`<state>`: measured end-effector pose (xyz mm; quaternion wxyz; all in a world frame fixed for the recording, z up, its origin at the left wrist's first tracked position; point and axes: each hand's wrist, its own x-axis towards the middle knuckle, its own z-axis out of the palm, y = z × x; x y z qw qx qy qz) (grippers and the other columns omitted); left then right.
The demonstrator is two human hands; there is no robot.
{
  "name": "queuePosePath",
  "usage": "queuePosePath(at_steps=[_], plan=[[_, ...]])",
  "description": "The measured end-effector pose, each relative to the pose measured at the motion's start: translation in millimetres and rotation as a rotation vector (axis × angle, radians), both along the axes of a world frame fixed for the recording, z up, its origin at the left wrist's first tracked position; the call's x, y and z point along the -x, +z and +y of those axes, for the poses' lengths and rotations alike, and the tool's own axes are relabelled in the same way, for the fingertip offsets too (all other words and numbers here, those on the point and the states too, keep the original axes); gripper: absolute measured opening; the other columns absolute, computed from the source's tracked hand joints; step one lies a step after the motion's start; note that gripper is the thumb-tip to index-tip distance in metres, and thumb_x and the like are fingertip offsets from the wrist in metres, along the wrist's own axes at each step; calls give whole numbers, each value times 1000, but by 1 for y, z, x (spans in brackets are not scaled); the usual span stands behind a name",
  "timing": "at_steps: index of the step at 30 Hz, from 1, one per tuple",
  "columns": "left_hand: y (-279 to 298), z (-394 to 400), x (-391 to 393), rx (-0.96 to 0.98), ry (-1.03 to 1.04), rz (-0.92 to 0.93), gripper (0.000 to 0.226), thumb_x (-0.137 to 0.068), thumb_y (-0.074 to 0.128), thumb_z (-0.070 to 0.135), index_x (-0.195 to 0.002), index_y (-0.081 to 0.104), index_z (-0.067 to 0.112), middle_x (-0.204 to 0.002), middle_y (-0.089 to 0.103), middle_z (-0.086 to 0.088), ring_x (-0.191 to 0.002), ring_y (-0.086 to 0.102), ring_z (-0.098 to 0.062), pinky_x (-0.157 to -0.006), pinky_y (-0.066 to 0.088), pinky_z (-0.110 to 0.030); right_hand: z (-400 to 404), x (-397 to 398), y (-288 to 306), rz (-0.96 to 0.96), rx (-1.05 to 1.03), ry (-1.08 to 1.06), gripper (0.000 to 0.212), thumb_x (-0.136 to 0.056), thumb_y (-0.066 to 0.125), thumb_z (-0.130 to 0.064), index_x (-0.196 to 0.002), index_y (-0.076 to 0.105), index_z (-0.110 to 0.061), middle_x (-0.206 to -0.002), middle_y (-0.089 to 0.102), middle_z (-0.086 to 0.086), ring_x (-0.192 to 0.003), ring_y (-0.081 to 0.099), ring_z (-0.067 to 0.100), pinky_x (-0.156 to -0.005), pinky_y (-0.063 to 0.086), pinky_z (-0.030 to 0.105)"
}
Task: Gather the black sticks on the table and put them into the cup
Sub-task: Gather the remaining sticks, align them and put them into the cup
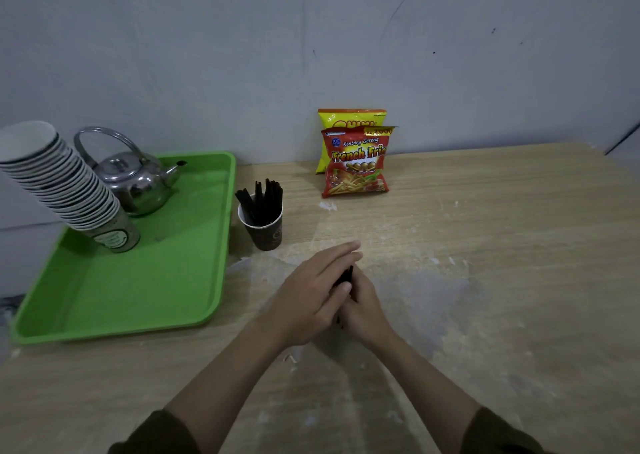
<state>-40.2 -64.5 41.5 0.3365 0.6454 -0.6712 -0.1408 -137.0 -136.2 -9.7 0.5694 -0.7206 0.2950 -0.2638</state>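
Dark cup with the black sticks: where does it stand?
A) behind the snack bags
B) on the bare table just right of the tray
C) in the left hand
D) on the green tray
B: the dark cup stands on the wooden table, beside the right rim of the green tray, away from both hands.

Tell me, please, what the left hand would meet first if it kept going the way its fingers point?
Probably nothing close: the left hand points up-right over bare table. The red snack bag lies farther along, though depth is unclear.

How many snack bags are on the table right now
2. The red French fries bag stands at the table's far edge by the wall; the yellow bag stands right behind it, mostly covered. Any others behind them would be hidden.
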Motion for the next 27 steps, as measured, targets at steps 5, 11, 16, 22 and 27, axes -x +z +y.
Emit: queuePosePath(at_steps=[5,11,16,22,27], plan=[[0,2,-3,17,-12,13,42,-92,34,23,-133,40,15,-141,44,-2,-131,34,-5,-111,28,-21,2,7,-7,35,15,36,26,-92,47,-8,-118,52,-5,-98,65,-4,-90,64,5,-72,50,14],[-1,5,-1,26,34,113,55,-88,44,26,-139,23,22,-147,32,1,-135,27,-1,-109,25,-14,8,12,-12,136,206,55,20,-90,43,-22,-105,53,-14,-88,63,1,-79,59,8,-69,48,30],[-8,6,4,-18,227,459,96,-68,68,42,-141,9,21,-140,38,14,-129,35,4,-103,32,-11,7,10,-10,209,441,69,13,-90,47,-18,-80,46,-27,-70,44,-6,-59,42,4,-58,38,24],[-10,-1,11,-46,310,513,25,-82,64,20,-104,56,28,-98,68,15,-100,56,8,-85,38,-4,17,5,-5,50,174,86,37,-96,28,9,-113,49,-16,-105,55,-8,-101,56,-9,-83,44,6],[-17,1,13,-15,387,694,7,-89,52,10,-87,55,17,-76,64,3,-79,62,-7,-73,46,-11,19,9,-5,107,309,118,30,-100,26,-6,-116,49,-18,-112,57,-7,-108,54,-10,-86,44,6]])
